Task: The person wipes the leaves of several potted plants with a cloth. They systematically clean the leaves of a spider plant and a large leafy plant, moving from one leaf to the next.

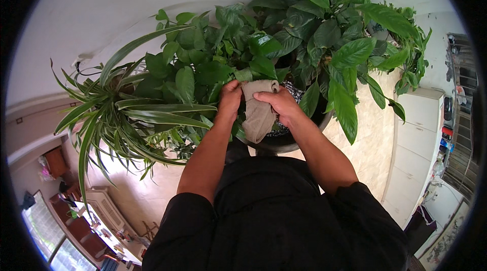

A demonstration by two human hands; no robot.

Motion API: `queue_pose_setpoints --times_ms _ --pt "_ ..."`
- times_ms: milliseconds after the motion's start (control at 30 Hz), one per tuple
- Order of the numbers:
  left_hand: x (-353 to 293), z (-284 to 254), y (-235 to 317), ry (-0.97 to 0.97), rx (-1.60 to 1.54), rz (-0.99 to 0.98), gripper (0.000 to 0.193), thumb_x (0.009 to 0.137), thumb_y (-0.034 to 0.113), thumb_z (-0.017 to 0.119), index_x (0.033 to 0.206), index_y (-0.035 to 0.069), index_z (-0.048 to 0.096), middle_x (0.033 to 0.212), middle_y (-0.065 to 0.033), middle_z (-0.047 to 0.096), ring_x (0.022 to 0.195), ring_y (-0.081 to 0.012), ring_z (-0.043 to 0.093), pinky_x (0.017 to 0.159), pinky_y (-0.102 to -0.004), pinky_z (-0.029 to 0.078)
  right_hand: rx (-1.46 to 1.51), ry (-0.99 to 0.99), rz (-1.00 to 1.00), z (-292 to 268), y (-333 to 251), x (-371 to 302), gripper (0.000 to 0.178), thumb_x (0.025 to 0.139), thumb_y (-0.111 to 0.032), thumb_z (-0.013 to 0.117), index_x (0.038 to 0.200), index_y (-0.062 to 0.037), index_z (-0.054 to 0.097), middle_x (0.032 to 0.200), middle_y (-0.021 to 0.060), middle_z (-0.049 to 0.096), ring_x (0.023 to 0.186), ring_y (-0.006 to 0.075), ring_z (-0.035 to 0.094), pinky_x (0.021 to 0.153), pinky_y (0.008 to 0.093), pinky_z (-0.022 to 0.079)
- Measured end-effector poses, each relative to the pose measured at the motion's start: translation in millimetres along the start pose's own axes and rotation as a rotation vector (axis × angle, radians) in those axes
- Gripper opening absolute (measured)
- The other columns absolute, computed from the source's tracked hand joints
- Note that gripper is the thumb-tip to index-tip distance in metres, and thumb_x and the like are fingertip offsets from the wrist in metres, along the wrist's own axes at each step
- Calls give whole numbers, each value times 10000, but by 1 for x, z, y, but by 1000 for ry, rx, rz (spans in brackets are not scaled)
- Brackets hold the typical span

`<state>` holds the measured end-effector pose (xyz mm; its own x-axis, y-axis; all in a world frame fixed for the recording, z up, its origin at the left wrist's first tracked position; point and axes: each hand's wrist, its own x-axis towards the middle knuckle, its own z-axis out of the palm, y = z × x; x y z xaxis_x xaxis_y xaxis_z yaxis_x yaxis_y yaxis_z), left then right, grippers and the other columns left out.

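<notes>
Fingers of both hands, left hand (230, 99) and right hand (276, 104), pinch a cloth (257, 111) (brown, hanging); rough rubbing could tear the leaf (264, 44) just above.

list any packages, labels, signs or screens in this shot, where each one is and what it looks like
No package, label, sign or screen can be told for sure.
Small red, blue and dark items: right edge, beside the white cabinet; too small to identify.
Framed picture: lower right, pale with dark marks.
Both hands hold a plain beige cloth, without a label, among the green plants.
</notes>
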<state>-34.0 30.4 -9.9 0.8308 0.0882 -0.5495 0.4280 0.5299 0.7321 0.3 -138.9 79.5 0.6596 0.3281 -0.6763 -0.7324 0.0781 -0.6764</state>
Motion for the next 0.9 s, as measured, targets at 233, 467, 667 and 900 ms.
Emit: queue_pose_setpoints --times_ms 233,467,667,900 --pt "-2 -5 5 -82 55 12 229 998 27 503 1109 29 703 1037 -40 738 900 -147 691 802 -308 546 89 -33 35 -2 1 4 370 828 -139 823 1134 35 709 1054 119 750 890 228 727 800 386 586" --pt "11 -15 9 4 -453 -108 276 1003 135 517 1173 -8 682 1147 -130 734 1038 -261 700 951 -403 547 19 -76 -4 6 11 4 409 823 -152 840 1160 30 696 1060 109 748 901 215 721 802 372 585" --pt "13 -9 14 -84 -307 -48 275 1034 107 519 1226 -27 662 1162 -164 728 1048 -272 700 968 -413 550 -173 -58 -39 11 22 11 404 826 -180 832 1146 28 699 1031 109 748 899 207 716 801 360 570" --pt "12 -14 5 -132 -223 33 280 1016 28 516 1275 13 623 1175 -103 708 992 -192 691 890 -360 569 -785 64 -392 6 -4 4 428 832 -196 786 1196 0 677 1009 143 769 910 258 736 852 361 562"
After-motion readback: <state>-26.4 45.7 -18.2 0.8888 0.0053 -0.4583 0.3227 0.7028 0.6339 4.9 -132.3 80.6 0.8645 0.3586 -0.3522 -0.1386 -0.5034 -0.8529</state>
